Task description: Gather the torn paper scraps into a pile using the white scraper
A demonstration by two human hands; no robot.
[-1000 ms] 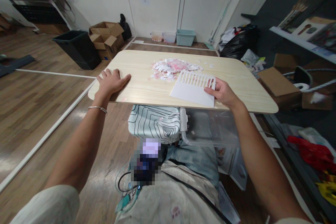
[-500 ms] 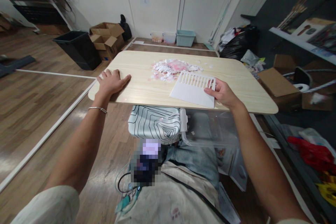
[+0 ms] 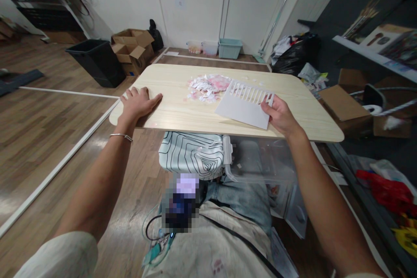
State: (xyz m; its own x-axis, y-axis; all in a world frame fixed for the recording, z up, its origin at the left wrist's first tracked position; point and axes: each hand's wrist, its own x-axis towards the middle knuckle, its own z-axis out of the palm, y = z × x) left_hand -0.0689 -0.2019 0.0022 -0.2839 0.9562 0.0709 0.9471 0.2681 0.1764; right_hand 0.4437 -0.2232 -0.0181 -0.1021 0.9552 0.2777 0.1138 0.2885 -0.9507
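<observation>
My left hand (image 3: 138,103) rests with fingers spread on the left end of the light wooden tabletop (image 3: 172,110). In my right hand (image 3: 279,115) is the right edge of a white slotted panel (image 3: 243,110), flat below with a row of long slots along its far side. The thumb lies on the panel's near face; the other fingers are partly hidden behind it. The panel is tilted, its right side raised off the table. Just beyond it lies a heap of white and pink paper scraps (image 3: 208,87), which the panel partly covers.
Under the near edge are a patterned fabric-covered seat (image 3: 192,152) and a clear plastic box (image 3: 260,158). A black bin (image 3: 97,63) and open cardboard boxes (image 3: 132,45) stand beyond the table at left. To the right are a cardboard box (image 3: 345,97) and a shelf (image 3: 374,54).
My right hand has lifted the white slotted panel slightly and shifted it right and away from me, tilting it. My left hand has stayed in place.
</observation>
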